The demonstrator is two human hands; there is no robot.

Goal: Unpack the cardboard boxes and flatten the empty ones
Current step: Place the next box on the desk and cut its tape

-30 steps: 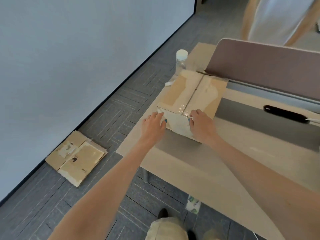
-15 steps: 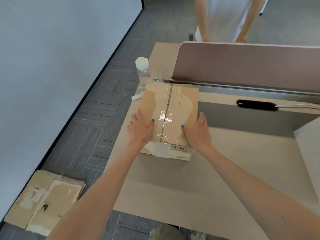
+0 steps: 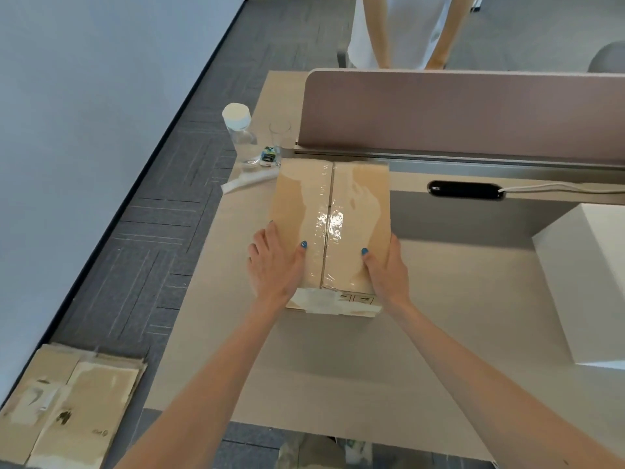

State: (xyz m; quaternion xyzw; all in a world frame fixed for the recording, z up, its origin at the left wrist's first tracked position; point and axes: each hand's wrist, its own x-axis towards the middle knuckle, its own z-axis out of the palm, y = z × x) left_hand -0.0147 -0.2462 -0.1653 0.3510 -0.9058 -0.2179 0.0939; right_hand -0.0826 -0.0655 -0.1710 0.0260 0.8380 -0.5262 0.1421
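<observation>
We see the cardboard box [image 3: 329,231] on the counter [image 3: 338,367], near its left edge, long axis pointing away from us, far end close to the divider panel [image 3: 456,113]. It is taped shut: clear tape [image 3: 326,228] runs down the centre seam and the flaps are closed. The left hand [image 3: 274,265] clamps the left side, thumb on top, fingers down the wall. The right hand [image 3: 385,269] mirrors it on the right side. We read both as grasping the box, squaring it so the seam lines up in front of us for opening.

The flattened cardboard [image 3: 67,401] lies on the floor [image 3: 152,231] by the wall. We judge that's the done pile, kept off the work surface. The bottle [image 3: 238,133] and glass [image 3: 280,133] stand at the far-left corner, just beyond the box. The white box [image 3: 592,282] sits well apart at the right. Unpacking has not yet begun.
</observation>
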